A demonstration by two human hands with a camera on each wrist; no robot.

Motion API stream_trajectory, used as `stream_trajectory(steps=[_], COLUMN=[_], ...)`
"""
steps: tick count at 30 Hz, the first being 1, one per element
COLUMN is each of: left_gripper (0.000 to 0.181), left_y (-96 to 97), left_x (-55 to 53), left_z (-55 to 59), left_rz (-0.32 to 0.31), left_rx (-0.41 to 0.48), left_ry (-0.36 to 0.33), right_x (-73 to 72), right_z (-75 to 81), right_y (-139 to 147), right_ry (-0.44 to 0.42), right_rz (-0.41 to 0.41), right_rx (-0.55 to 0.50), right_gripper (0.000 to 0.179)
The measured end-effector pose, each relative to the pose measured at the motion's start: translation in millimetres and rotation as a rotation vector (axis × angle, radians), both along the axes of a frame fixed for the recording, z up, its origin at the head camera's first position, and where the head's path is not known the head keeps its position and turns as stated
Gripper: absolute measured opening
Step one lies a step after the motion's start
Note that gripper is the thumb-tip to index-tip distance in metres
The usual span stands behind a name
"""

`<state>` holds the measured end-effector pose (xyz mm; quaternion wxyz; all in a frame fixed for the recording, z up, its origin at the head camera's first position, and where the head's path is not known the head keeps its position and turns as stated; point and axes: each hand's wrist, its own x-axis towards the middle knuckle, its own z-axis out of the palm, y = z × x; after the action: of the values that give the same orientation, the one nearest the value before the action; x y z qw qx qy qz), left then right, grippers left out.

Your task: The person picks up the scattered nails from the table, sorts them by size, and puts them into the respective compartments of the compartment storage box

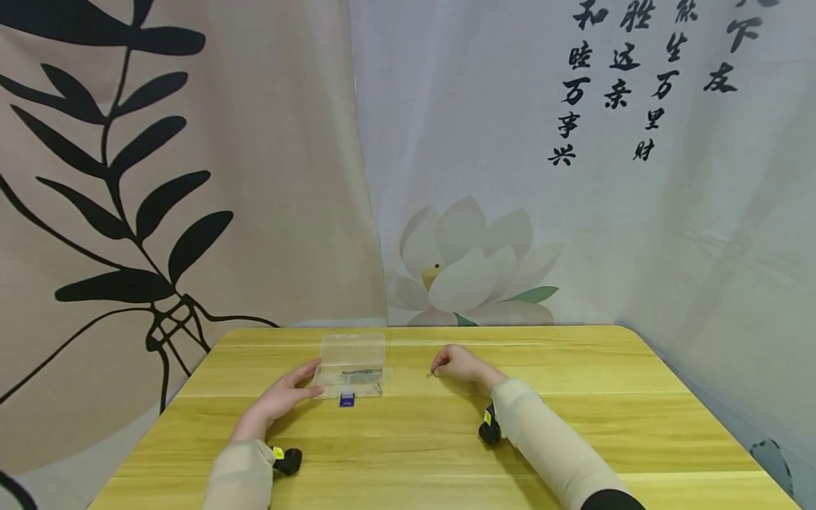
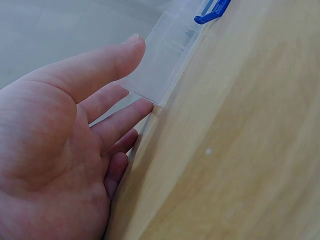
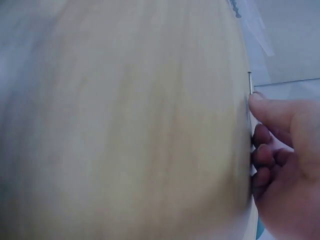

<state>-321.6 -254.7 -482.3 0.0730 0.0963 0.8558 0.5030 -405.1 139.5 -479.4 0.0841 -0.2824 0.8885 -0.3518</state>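
A clear plastic box (image 1: 349, 388) lies on the table with its lid (image 1: 353, 350) folded back and a blue latch (image 1: 347, 399) at its front. Several thin dark metal pieces (image 1: 361, 372) lie inside it. My left hand (image 1: 288, 394) is at the box's left end, fingers extended loosely along its side and thumb near the front corner. In the left wrist view, fingertips (image 2: 149, 105) meet the box's end. To the right of the box, my right hand (image 1: 460, 364) pinches a small nail (image 3: 251, 82) between thumb and fingers, low over the table, its flat head sticking out.
The wooden table (image 1: 408, 453) has its far edge just behind the box, with a printed curtain (image 1: 287, 177) beyond it. A black wrist camera (image 1: 489, 426) sits under the right forearm, another (image 1: 290, 461) beside the left.
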Motion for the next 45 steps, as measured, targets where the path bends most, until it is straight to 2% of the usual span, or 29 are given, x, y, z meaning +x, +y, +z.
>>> stream_trajectory(steps=[5,14,25,30,45], left_gripper=[0.075,0.074,0.076,0.076,0.075], left_y=[1.3,2.9,-0.1,0.7,0.6], left_x=[0.2,2.7,0.7,0.9,3.1], left_z=[0.1,2.1,-0.5,-1.0,0.8], left_rz=[-0.007,0.000,0.002,-0.009,-0.018], left_rx=[0.006,0.020,0.024,0.021,0.040], left_ry=[0.001,-0.011,-0.022,-0.018,-0.008], right_x=[1.1,-0.5,-3.1,-3.4,-3.1], right_z=[3.4,18.6,40.8,45.5,50.4], right_y=[1.4,3.5,3.6,0.6,-26.0], right_ry=[-0.047,-0.063,0.021,0.012,0.034], right_rz=[-0.047,-0.057,-0.057,-0.069,0.020], right_rx=[-0.054,-0.094,-0.109,-0.105,-0.105], right_gripper=[0.010,0.013,0.014,0.015,0.017])
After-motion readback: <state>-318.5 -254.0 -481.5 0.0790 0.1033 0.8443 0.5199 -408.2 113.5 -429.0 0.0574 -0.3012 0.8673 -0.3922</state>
